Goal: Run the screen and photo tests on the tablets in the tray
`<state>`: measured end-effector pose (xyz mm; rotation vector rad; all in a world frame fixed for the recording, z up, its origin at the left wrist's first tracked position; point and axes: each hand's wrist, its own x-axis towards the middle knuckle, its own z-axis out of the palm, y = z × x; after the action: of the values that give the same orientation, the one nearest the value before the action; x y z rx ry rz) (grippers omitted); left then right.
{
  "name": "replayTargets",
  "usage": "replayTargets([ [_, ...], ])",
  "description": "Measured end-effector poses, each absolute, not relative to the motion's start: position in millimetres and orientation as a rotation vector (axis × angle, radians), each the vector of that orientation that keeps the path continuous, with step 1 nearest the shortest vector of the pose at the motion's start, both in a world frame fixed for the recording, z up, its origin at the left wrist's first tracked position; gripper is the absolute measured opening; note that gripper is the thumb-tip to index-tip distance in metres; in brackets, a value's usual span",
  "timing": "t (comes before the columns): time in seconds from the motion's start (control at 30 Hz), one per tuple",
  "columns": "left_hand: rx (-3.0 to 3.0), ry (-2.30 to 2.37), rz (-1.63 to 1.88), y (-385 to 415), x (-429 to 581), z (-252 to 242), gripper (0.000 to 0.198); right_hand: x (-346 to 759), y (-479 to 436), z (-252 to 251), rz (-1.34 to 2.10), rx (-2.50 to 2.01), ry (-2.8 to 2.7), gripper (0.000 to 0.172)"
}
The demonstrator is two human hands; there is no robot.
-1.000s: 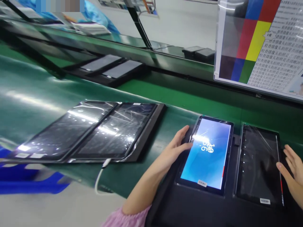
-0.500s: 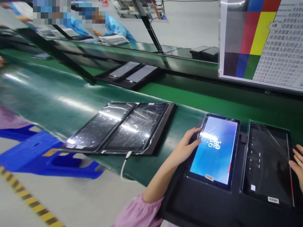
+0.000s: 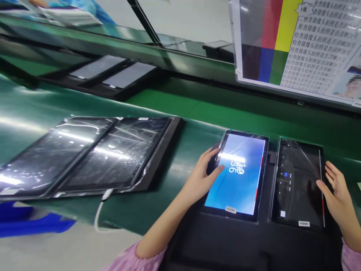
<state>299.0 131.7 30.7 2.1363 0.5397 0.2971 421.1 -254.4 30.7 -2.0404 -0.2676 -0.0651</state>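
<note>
Bright overhead glare on film-wrapped tablets (image 3: 84, 154), blurred edges

A lit tablet (image 3: 239, 173) and a dark tablet (image 3: 300, 184) lie side by side in a tray (image 3: 225, 241) nearest the camera, the lit one on the left. To their left on the conveyor belt (image 3: 197, 109) sits a second tray (image 3: 169, 139) holding two tablets. Behind it lies a third tray (image 3: 132, 90), apparently also with two. A test chart (image 3: 296, 45) stands behind the belt at right.
</note>
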Motion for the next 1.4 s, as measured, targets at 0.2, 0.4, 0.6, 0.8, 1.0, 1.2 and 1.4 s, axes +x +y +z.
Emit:
replayTargets([
  [0.2, 2.408, 0.542, 0.285, 118.7, 300.2, 37.0, 0.082, 420.5, -254.8, 32.2, -0.061, -2.064, -0.273, 0.065],
  [0.4, 2.420, 0.413, 0.522, 107.1, 298.5, 45.0, 0.084, 421.2, -253.8, 32.9, -0.117, -2.134, -0.335, 0.064],
  [0.6, 2.241, 0.519, 0.638, 112.4, 300.9, 44.0, 0.049, 405.9, -236.7, 49.6, -0.346, -2.453, -0.787, 0.037],
  [0.8, 2.084, 0.592, 0.501, 115.6, 303.6, 40.4, 0.045, 399.5, -213.1, 52.7, -0.397, -2.444, -1.204, 0.031],
  [1.0, 2.045, 0.567, 0.481, 119.9, 303.1, 39.2, 0.048, 407.5, -207.2, 50.8, -0.406, -2.440, -1.272, 0.034],
  [1.2, 1.941, 0.520, 0.491, 125.2, 301.7, 31.8, 0.052, 410.9, -215.7, 38.6, -0.426, -2.509, -1.362, 0.038],
  [1.4, 1.929, 0.530, 0.490, 124.7, 302.8, 30.8, 0.049, 411.4, -218.1, 34.9, -0.399, -2.489, -1.385, 0.041],
])
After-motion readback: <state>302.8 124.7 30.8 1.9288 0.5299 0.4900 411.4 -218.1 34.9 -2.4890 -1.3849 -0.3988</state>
